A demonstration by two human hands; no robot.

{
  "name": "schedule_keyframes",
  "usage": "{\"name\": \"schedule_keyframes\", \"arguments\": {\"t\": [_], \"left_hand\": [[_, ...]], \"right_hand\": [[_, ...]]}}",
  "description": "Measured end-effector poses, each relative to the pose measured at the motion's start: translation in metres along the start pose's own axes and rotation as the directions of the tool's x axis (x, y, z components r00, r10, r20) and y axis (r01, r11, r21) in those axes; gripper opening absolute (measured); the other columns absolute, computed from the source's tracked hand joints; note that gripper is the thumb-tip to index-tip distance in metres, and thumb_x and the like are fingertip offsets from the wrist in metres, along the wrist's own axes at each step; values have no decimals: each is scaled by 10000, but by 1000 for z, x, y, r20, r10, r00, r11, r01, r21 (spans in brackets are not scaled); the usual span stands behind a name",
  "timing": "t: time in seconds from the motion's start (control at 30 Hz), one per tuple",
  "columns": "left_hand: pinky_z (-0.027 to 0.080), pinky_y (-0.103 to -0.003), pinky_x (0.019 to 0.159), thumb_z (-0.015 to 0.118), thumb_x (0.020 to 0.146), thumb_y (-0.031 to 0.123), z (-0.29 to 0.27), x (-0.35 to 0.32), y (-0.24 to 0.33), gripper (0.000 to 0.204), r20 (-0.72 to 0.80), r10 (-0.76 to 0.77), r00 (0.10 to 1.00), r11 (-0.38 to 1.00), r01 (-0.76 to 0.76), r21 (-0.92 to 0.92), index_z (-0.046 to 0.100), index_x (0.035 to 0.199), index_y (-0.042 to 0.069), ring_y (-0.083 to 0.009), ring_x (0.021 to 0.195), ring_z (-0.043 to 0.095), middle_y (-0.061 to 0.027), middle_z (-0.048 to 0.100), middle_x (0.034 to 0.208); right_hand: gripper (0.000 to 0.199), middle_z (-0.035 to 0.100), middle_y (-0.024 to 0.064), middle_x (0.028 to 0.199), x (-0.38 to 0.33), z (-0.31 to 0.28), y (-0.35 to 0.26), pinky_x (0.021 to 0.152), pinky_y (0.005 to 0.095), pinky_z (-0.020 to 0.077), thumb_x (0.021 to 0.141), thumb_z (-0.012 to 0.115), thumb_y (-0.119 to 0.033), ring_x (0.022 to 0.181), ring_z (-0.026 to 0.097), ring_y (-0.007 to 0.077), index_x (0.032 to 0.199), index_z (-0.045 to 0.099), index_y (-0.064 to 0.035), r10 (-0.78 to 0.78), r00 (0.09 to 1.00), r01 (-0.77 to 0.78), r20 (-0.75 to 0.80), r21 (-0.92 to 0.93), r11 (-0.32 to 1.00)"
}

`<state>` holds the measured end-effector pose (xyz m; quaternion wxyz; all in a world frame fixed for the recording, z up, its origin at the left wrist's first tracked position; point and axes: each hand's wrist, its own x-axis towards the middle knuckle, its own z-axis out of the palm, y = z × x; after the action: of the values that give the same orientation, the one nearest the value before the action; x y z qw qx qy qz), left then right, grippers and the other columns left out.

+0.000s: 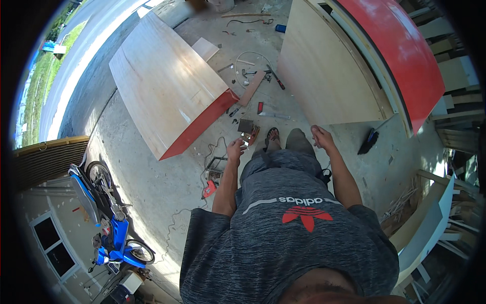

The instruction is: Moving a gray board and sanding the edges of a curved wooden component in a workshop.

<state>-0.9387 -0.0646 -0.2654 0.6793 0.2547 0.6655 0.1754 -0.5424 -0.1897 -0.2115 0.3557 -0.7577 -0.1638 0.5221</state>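
Note:
My left hand (235,151) hangs by my left thigh, its fingers loosely bent and a little apart. Just beyond it on the floor is a cluster of small things, with a dark square piece (245,125) among them; I see nothing plainly held. At my right thigh, my right hand (322,137) has its fingers curled in, and no object shows in it. It is nearest the lower edge of a large pale wooden panel (324,66). A try square (276,115) with a red handle lies on the concrete ahead of my feet.
To the left stands a big wooden box (167,76) with a red end. A red curved panel (400,50) is at the right. A red power tool (209,189) with a cable, a plank (252,88), a black brush (368,141) and a blue motorbike (119,235) are around me.

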Motion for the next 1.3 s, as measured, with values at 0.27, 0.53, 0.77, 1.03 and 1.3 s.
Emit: {"name": "schedule_keyframes", "arguments": {"t": [0.27, 0.53, 0.77, 1.03, 1.3], "left_hand": [[492, -345, 753, 624, 965, 340, 38, 13, 40, 433, -170, 2, 985, 981, -35, -193, 602, 1302, 68, -196, 880, 696, -76, 723, 1104], [540, -450, 874, 562, 992, 301, 85, 18, 1, 482, -317, -328, 890, 800, 83, -595, 523, 1368, 3, -319, 1068, 691, -166, 659, 1285], [539, -413, 884, 564, 990, 312, 31, -203, -151, 461, -314, 116, 942, 870, 56, 490, 615, 1345, 22, -240, 1146, 673, -125, 718, 1182], [529, -386, 846, 574, 979, 318, 95, 135, 44, 417, -468, 99, 878, 995, -71, 76, 680, 1243, 13, -200, 1059, 691, -96, 748, 1069], [518, -346, 816, 685, 893, 213, 48, 323, 283, 271, -476, -301, 826, 895, 73, -440, 756, 1040, -4, -210, 901, 676, -116, 741, 953]], "right_hand": [[499, 707, 57, 792, 148, 91, -125, 681, 336, 538, 915, 687, -429, 682, 656, 160, 1293, 691, -103, -80, 954, 177, 288, -327, 928], [540, 707, 185, 1207, 271, 161, -187, 944, 433, 525, 856, 672, -503, 1118, 659, 376, 1279, 711, -169, 139, 694, 600, 707, -674, 431], [397, 710, 129, 1196, 375, 199, -302, 953, 467, 517, 899, 624, -414, 1095, 666, 351, 1236, 711, -223, 239, 662, 650, 711, -703, 289], [387, 701, 119, 1222, 420, 263, -421, 982, 421, 506, 925, 620, -405, 1149, 646, 328, 1239, 680, -186, -122, 661, 700, 740, -550, 456], [327, 659, 171, 854, 571, 215, -482, 758, 461, 485, 972, 523, -384, 827, 646, 356, 952, 629, -75, -34, 866, 397, 499, -645, 653]]}}
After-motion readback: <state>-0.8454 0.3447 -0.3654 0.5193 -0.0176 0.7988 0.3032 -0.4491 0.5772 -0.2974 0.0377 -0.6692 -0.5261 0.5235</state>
